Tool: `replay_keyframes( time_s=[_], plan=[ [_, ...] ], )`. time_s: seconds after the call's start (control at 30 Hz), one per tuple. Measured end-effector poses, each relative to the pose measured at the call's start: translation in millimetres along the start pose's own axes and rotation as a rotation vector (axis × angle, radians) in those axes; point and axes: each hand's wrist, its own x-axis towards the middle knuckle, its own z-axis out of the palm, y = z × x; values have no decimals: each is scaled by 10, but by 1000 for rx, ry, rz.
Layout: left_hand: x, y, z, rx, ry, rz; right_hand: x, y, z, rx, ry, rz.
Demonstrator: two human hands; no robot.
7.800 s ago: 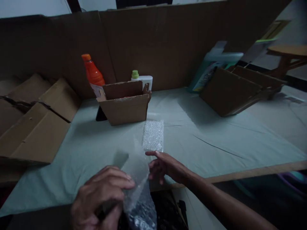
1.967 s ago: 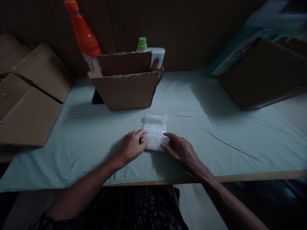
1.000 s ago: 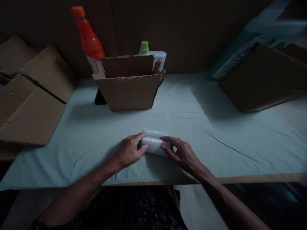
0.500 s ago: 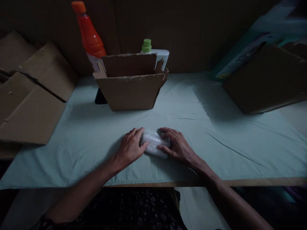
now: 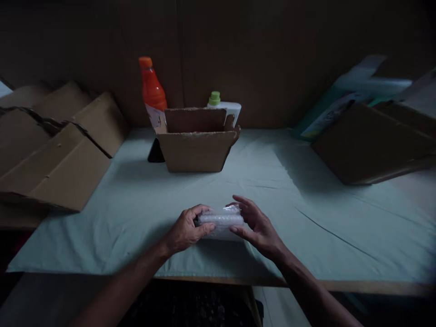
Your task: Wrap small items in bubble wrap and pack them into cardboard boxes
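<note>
A small bundle of clear bubble wrap (image 5: 221, 221) lies near the front of the cloth-covered table, between my two hands. My left hand (image 5: 190, 228) is closed around its left end, thumb in front and fingers behind; a dark bit shows at that end. At the other end, my right hand (image 5: 257, 227) has its thumb against the front and its fingers around the back, the index finger lifted. A loose, shiny edge of wrap stands up by the right fingers. What the wrap encloses cannot be made out.
An open cardboard box (image 5: 195, 152) stands ahead, with an orange bottle (image 5: 152, 91) and a white bottle with a green cap (image 5: 231, 109) behind. A dark flat object (image 5: 156, 152) leans there. More cardboard boxes (image 5: 78, 163) stand left; another box (image 5: 368, 141) and a teal container (image 5: 323, 109) stand right.
The bubble wrap bundle has turned to lie straighter across, with a loose edge now raised. My right fingers have lifted and spread somewhat. The camera view has tilted up.
</note>
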Motion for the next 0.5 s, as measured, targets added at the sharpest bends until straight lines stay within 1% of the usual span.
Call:
replay_keyframes(
  time_s=[0.07, 0.13, 0.17, 0.23, 0.3, 0.33, 0.4, 0.43, 0.5],
  plan=[
    [-14, -31, 12, -38, 57, 19, 6, -13, -5, 171, -28, 108],
    [-25, -76, 23, -30, 85, 36, 12, -17, 4, 239, -100, 174],
    [-30, -97, 28, -17, 87, 37, 17, -17, 15, 224, -126, 179],
    [-39, -128, 31, 16, 82, 29, 35, -20, 46, 104, -130, 142],
    [-38, -126, 6, 64, 78, 27, 64, -37, 68, -59, -83, 76],
    [-28, -106, -26, 105, 84, 49, 81, -52, 68, -127, -57, 46],
    [24, -12, -141, 236, 142, 162, 116, -93, 37, -209, -14, 11],
    [71, 63, -225, 326, 198, 258, 132, -115, 7, -229, 1, 5],
    [211, 265, -434, 539, 357, 486, 158, -151, -77, -257, 20, 3]
  ],
)
